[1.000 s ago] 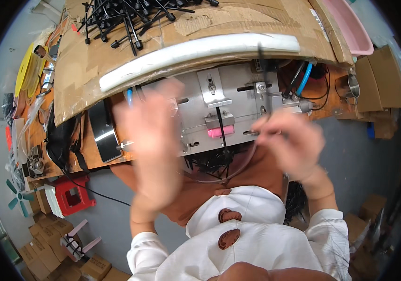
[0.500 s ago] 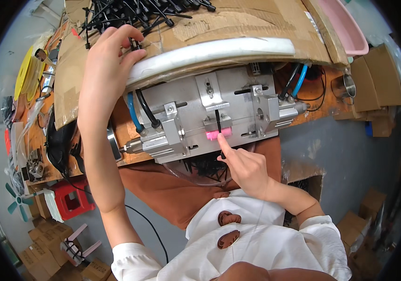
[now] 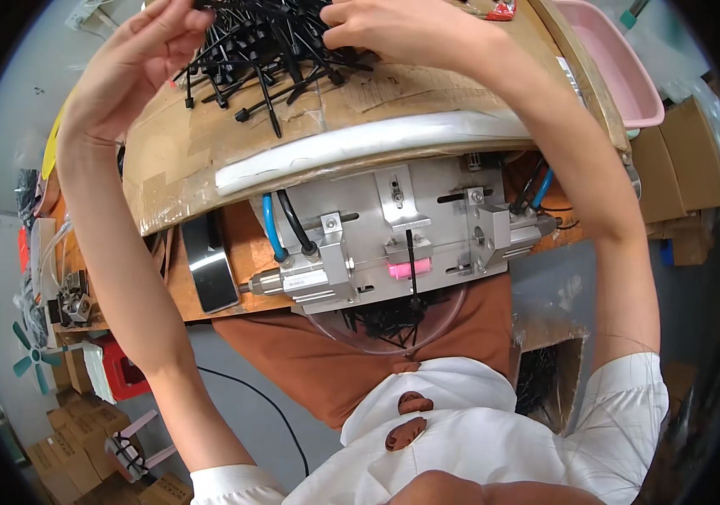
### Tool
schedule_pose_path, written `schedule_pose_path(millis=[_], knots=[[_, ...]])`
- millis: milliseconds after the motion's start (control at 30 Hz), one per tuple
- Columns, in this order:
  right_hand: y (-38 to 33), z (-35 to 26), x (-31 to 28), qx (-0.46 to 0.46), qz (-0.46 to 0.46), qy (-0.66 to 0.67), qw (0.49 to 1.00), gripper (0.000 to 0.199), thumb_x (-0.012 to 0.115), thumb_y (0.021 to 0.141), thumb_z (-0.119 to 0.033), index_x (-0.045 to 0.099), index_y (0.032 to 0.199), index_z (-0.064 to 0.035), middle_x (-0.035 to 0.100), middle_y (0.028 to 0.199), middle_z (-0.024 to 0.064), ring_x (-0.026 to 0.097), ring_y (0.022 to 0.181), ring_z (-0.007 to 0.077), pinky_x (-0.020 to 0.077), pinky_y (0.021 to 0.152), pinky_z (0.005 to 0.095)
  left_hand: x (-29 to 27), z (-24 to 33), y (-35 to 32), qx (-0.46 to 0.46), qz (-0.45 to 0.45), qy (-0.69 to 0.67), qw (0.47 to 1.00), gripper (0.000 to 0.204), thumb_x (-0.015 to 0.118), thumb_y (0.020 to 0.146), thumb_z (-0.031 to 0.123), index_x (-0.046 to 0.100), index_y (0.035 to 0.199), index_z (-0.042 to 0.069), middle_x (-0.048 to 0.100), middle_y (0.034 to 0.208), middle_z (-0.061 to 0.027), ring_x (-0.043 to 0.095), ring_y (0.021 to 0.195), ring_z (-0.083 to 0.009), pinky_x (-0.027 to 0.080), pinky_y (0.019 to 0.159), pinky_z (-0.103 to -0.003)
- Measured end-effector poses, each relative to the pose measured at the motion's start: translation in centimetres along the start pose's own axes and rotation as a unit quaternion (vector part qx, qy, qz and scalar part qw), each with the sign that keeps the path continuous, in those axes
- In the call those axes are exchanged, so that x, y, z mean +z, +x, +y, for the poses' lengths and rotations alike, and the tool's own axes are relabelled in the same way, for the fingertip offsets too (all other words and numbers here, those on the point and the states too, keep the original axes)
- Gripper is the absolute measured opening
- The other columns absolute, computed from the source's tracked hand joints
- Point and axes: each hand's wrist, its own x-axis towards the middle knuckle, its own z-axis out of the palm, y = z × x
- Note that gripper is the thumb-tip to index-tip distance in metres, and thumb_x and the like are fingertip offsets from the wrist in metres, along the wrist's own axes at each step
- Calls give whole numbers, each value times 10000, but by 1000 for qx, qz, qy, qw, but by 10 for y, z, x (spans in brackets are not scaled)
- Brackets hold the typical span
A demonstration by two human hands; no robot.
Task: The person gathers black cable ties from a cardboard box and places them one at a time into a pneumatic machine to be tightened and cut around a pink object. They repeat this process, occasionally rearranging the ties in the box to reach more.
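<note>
A heap of thin black plastic sticks with thicker heads (image 3: 271, 50) lies on the cardboard at the far edge. My left hand (image 3: 137, 63) is at the heap's left side, its fingertips pinched on a black stick, partly cut off by the frame. Over the heap's right side, my right hand (image 3: 377, 29) has its fingers curled in; what they hold, if anything, is hidden. Nearer, a metal fixture (image 3: 364, 223) stands between my arms. One black stick (image 3: 412, 252) lies across its pink block (image 3: 400, 270), head hanging toward me.
A white padded strip (image 3: 368, 147) edges the cardboard above the fixture. Below the fixture, a clear bowl (image 3: 326, 326) holds more black sticks. Blue tubes (image 3: 272, 227) and a phone (image 3: 210, 269) are at left. A pink basin (image 3: 621, 76) stands far right.
My right hand has left the stick on the fixture and reached to the heap. My left hand has moved farther up and left. The view has shifted slightly, and the stick stays on the fixture.
</note>
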Motion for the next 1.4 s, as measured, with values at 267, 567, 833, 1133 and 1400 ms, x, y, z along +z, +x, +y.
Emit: schedule_pose_path(millis=[267,567,833,1133,1400], knots=[[-47,17,-23,259,137,602,743,142,624,886,-70,691,1002,-24,711,901,76,625,727,77,478,589,217,45,-10,-29,151,117,-41,981,234,537,978,198,620,1119,31,633,956,-30,548,871,-60,425,834,-170],[-110,-38,-59,257,288,730,564,517,484,971,-394,496,1232,52,646,1086,215,678,931,266,591,607,273,261,-85,-145,75,210,341,913,672,685,718,-88,460,1347,-22,551,915,-95,520,784,-187,475,704,-289],[-158,-107,-61,352,384,615,592,412,477,995,-305,487,1232,32,612,1111,237,631,947,233,448,507,178,317,-128,-147,26,136,455,880,661,598,764,-39,367,1382,-85,457,874,-82,472,765,-203,452,709,-310],[-166,-173,-65,437,372,514,638,211,644,813,60,582,1013,31,676,908,179,649,749,151,498,507,202,314,-124,-140,12,114,491,864,710,570,737,-70,328,1404,-82,462,907,-99,482,811,-228,462,741,-313],[-158,-267,-7,355,131,317,870,645,759,661,32,531,1262,79,603,678,76,557,529,172,448,482,289,241,-85,-125,103,255,467,840,479,600,768,-79,579,1236,26,584,969,-130,526,851,-251,456,736,-354]])
